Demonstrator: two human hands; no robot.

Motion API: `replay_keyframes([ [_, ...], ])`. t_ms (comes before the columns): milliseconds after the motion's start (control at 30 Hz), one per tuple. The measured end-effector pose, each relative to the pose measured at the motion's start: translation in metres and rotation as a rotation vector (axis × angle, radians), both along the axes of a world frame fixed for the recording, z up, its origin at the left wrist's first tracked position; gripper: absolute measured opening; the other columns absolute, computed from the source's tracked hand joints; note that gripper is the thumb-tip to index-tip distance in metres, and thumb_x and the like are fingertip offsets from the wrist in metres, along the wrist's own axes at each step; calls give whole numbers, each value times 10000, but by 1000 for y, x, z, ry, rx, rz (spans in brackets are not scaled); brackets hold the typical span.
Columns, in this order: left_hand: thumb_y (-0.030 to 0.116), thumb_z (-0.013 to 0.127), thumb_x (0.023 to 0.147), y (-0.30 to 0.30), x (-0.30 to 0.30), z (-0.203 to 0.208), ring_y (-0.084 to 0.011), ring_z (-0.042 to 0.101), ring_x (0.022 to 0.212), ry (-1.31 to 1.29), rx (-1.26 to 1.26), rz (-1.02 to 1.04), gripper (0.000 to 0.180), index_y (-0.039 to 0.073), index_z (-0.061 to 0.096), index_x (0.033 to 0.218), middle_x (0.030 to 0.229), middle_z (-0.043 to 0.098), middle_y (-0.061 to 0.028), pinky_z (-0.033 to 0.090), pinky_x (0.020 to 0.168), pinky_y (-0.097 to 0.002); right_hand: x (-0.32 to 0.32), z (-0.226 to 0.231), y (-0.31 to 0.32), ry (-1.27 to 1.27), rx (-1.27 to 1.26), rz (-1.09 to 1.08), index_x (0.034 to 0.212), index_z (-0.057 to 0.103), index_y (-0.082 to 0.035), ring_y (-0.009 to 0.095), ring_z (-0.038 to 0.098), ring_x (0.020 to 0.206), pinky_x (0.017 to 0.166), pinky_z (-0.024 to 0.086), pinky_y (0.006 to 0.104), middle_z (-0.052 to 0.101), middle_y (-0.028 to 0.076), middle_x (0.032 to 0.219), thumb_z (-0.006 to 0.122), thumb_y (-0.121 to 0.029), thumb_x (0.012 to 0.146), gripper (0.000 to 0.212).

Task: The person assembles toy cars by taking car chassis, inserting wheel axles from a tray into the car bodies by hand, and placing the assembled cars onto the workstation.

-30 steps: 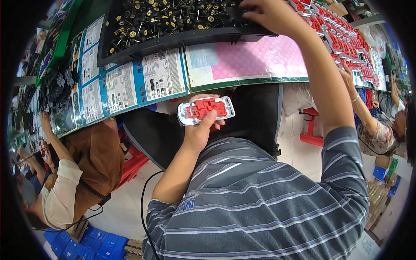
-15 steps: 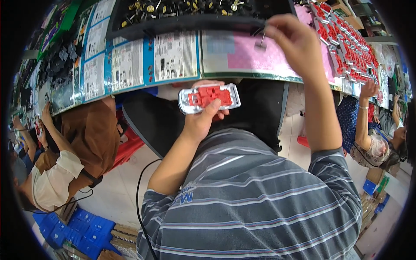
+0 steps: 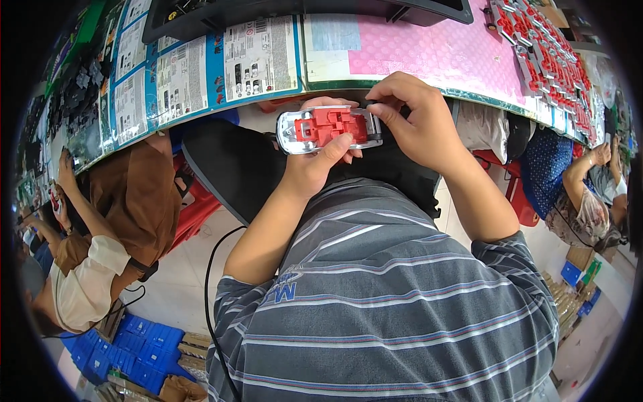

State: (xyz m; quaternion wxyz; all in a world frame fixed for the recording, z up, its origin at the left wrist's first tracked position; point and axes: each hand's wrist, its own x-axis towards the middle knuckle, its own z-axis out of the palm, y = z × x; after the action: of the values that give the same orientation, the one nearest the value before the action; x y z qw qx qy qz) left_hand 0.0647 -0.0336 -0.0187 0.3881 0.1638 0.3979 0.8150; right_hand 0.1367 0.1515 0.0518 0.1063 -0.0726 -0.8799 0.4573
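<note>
- Blue plastic pieces [image 3: 147,348] on the floor.
- Black tray [image 3: 241,13] holding yellow-hubbed wheels [image 3: 175,13].
- Left hand [image 3: 320,166] grips the red-and-silver toy car body [image 3: 335,125] over the lap.
- Right hand [image 3: 416,120] pinches a partly hidden dark part at its end.
- Pink sheet [image 3: 429,50] on the table [image 3: 327,68].
- Rows of similar bodies [image 3: 542,60].

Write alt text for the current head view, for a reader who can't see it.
A person's left hand holds a red-and-silver toy car body while the right hand works at its right end, by a small dark part. On the table beyond are a pink sheet, a black tray and, at right, rows of similar pieces.
</note>
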Motion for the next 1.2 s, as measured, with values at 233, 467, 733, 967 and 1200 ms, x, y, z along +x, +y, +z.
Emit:
replay_keyframes([
  [233,130,720,901,1,4,2,-167,677,768,36,0,31,494,39,449,1305,1161,618,-128,556,615,-246,3,-2,-8,-15,-85,10,967,668,26,170,609,762,695,495,281,649,95,925,712,-13,860,122],
  [467,169,741,896,-5,5,3,-141,668,824,60,-10,77,500,24,464,1286,1100,629,-107,557,634,-241,10,19,-6,0,-45,215,1204,624,-2,282,631,992,824,531,362,604,146,1112,828,-106,743,516],
  [733,145,733,890,-9,6,5,-98,614,772,103,-41,55,487,25,464,1278,1028,630,-86,520,625,-221,9,12,-7,-23,32,243,1182,633,-9,329,630,971,850,529,384,615,150,1092,867,-155,687,567],
  [967,122,720,876,-9,7,6,-92,607,747,81,-68,53,474,20,469,1265,995,631,-84,517,622,-220,14,10,-8,-52,-1,228,1226,629,-27,257,615,1014,833,526,340,609,116,1145,864,-134,704,583],
  [1200,121,716,874,-1,10,6,-105,633,785,91,-71,113,469,18,475,1262,1039,636,-92,528,636,-228,17,13,-6,26,-19,154,1190,640,-15,225,615,843,749,525,333,620,110,1067,865,-142,694,559],
])
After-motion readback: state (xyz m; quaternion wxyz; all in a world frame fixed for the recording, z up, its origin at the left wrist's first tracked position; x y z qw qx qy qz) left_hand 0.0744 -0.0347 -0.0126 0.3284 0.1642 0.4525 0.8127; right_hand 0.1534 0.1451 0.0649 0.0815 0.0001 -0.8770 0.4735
